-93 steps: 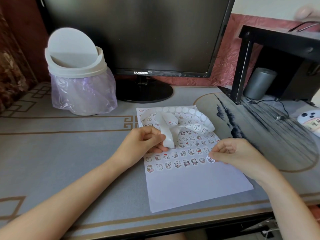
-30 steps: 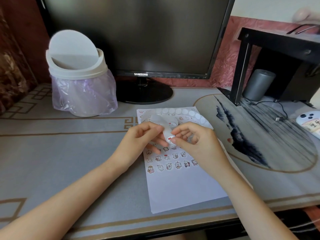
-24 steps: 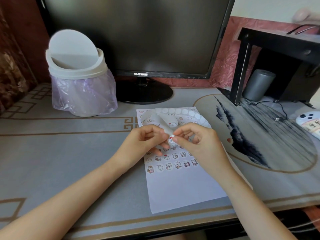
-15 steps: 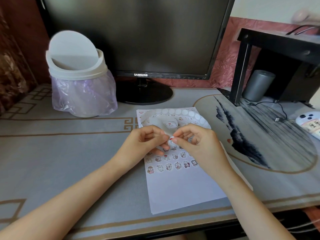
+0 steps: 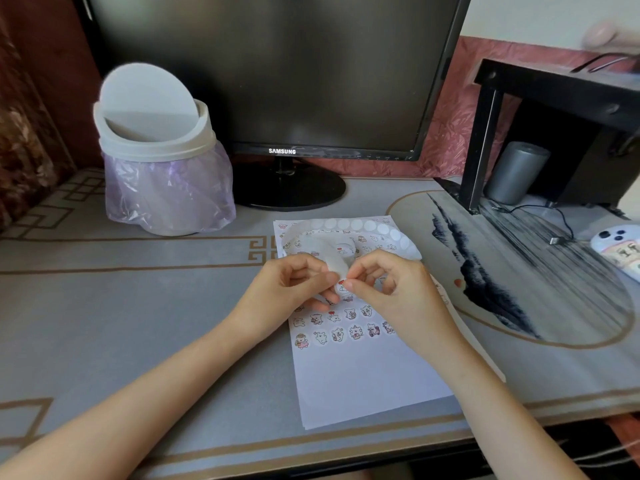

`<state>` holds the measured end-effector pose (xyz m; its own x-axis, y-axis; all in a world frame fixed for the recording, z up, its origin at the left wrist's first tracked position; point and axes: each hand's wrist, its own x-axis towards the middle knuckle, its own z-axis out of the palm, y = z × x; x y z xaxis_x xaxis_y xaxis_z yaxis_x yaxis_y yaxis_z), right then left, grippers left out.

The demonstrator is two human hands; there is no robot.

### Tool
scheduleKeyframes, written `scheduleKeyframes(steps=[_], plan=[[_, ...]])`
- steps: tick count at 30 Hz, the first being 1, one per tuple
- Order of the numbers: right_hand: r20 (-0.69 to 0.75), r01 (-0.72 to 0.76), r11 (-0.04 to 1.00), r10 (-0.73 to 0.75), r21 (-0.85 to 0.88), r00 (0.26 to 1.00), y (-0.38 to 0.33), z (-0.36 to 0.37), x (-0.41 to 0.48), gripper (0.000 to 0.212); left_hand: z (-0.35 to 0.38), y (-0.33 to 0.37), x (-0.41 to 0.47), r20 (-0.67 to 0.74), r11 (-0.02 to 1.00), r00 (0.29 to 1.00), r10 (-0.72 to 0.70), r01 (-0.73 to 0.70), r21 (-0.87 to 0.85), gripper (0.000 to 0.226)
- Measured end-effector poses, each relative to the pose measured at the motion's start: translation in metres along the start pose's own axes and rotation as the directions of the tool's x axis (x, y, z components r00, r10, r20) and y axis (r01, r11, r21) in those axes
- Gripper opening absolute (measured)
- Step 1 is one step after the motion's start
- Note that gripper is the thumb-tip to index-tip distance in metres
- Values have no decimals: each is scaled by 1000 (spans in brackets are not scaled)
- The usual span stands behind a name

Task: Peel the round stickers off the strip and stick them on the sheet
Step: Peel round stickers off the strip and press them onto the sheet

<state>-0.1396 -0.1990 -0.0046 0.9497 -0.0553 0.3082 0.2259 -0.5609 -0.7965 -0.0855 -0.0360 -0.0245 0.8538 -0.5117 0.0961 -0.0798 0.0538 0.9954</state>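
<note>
Head view: strip [image 5: 337, 268] pinched between both hands [image 5: 346, 289].

Middle rows of stickers on the sheet [image 5: 363, 386] hidden beneath both hands. Near end of the strip [image 5: 349, 227] covered by the left hand [image 5: 287, 289] and right hand [image 5: 398, 299]; sticker pinched at the right fingertips [image 5: 348, 284] too small to read beyond a red mark. Right edge of the sheet concealed under the right forearm. Printed figures on the stickers too small to identify. Monitor [image 5: 277, 71] cropped at the top edge. Phone [image 5: 620, 245] cropped at the right edge. Blurred pinkish object [image 5: 604, 32] at far right, unidentifiable. Both elbows cropped at the near edge.
</note>
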Motion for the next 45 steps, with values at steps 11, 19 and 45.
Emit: scheduleKeyframes(steps=[11,19,45], plan=[[20,140,983,-139,-117,990,4,-1,-8,7,0,0,1,-49,997,998,-43,39,-68,8],[22,-134,981,132,137,991,9,-39,-8,7,0,-2,2,-46,996,997,-58,55,-71,9],[83,-486,874,486,-30,870,42,-85,-22,6,-1,-6,3,-4,997,997,-82,82,5,11]])
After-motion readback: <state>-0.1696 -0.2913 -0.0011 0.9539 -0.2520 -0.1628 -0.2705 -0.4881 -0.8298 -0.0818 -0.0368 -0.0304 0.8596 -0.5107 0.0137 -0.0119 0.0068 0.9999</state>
